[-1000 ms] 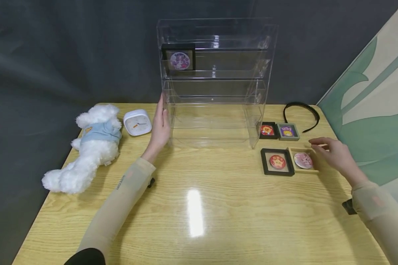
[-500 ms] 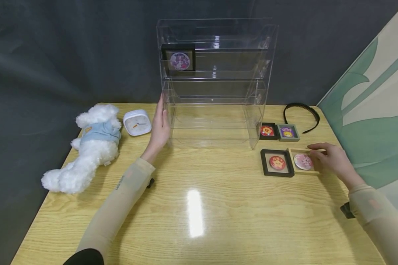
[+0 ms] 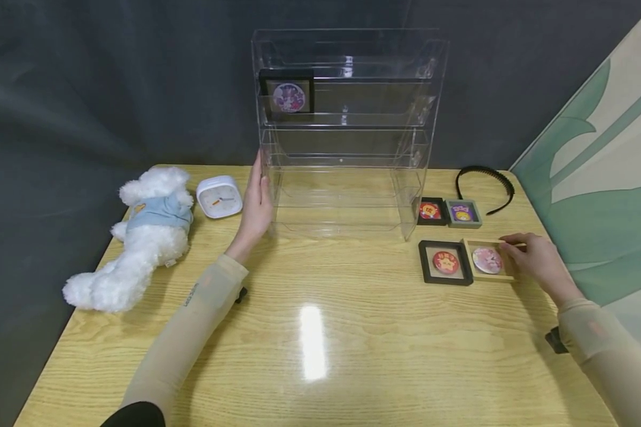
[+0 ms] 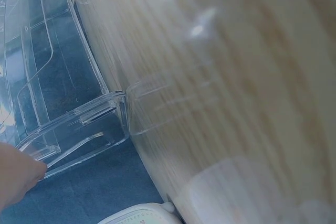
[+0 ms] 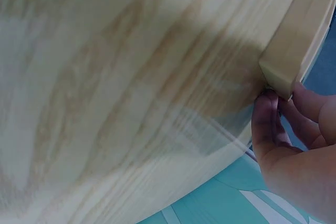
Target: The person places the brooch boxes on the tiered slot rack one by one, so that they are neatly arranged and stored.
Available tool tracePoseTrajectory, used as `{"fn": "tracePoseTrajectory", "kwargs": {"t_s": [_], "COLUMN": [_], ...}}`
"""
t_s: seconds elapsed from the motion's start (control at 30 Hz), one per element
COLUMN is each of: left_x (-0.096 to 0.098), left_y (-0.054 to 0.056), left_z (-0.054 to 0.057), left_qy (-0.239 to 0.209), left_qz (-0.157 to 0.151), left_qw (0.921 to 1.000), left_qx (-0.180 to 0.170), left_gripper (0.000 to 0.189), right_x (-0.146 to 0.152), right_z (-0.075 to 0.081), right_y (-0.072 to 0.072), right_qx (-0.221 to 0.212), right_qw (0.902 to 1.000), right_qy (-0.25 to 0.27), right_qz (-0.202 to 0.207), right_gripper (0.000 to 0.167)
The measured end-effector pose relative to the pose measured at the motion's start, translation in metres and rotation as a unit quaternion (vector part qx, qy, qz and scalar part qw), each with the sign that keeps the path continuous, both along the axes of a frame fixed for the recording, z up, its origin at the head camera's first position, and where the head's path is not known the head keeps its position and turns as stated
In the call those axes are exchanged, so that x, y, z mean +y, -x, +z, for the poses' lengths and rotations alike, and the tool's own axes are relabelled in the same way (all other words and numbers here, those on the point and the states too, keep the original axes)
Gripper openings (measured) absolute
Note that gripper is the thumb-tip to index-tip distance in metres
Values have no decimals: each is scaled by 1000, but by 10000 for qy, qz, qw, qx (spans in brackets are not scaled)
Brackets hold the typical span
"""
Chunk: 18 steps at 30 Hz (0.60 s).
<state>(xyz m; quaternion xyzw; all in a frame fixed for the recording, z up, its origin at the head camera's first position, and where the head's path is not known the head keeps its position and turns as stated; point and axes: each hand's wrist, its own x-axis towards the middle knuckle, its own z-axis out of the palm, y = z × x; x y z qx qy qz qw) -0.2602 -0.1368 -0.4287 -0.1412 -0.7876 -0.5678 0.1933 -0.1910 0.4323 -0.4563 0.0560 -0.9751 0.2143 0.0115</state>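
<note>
The wood-coloured frame (image 3: 493, 277) with its pink badge (image 3: 487, 260) lies just left of the right grip (image 3: 536, 264), whose thumb and fingers pinch its right edge. Well to the left, the other hand, the left grip (image 3: 256, 210), rests straight-fingered against the clear display rack (image 3: 341, 161). Both sleeved forearms reach forward over the wood-grain bench (image 3: 374, 332); a dark curtain (image 3: 112, 89) hangs beyond both grips.

head: above, forward-down | wrists: close, tilted | head+left wrist: clear rack (image 3: 347, 127)
</note>
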Motion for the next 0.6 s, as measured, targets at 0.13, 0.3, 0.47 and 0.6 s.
{"fn": "tracePoseTrajectory", "kwargs": {"t_s": [0.13, 0.3, 0.47, 0.6], "left_x": [1, 2, 2, 1], "left_y": [1, 2, 4, 3], "left_z": [-1, -2, -4, -2], "left_qy": [-57, -102, -149, -89], "left_qz": [-3, 16, 19, 47], "left_qw": [10000, 9999, 9999, 9999], "left_qx": [11, -21, -25, -18], "left_gripper": [55, 55, 56, 56], "right_x": [0, -1, -1, 0], "right_z": [-2, -3, 2, 6], "right_y": [-2, -5, -8, -9], "right_qx": [86, 151, 33, -28], "right_qw": [9998, 9992, 9977, 9961], "right_qy": [121, 351, 651, 876], "right_qz": [-90, -129, -162, -132], "right_gripper": [24, 20, 23, 23]}}
